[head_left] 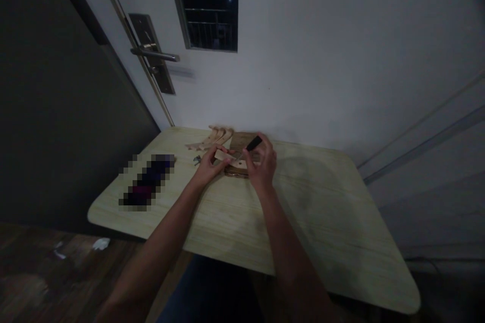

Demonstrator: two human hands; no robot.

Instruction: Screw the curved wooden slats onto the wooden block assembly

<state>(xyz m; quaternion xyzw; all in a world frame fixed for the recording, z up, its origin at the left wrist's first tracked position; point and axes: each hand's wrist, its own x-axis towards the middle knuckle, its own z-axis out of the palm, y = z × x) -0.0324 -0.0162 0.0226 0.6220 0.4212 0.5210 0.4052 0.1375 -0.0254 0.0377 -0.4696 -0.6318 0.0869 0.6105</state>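
My right hand [264, 165] grips a screwdriver with a black handle [253, 143], its thin shaft slanting down and left to a pale wooden piece [240, 163]. That piece has a dark hole and lies across a brown wooden board [242, 140]. The fingers of my left hand [210, 165] are closed on the left end of the pale piece. Both hands partly cover the board. Whether the screwdriver's tip sits in a screw is too small to see. Small metal screws [197, 160] lie just left of my left hand.
Several curved pale wooden pieces [216, 136] lie at the back of the light wooden table [314, 202]. A pixelated dark object [147, 181] is on the left. Behind stands a white door [295, 60] with a metal handle [157, 54].
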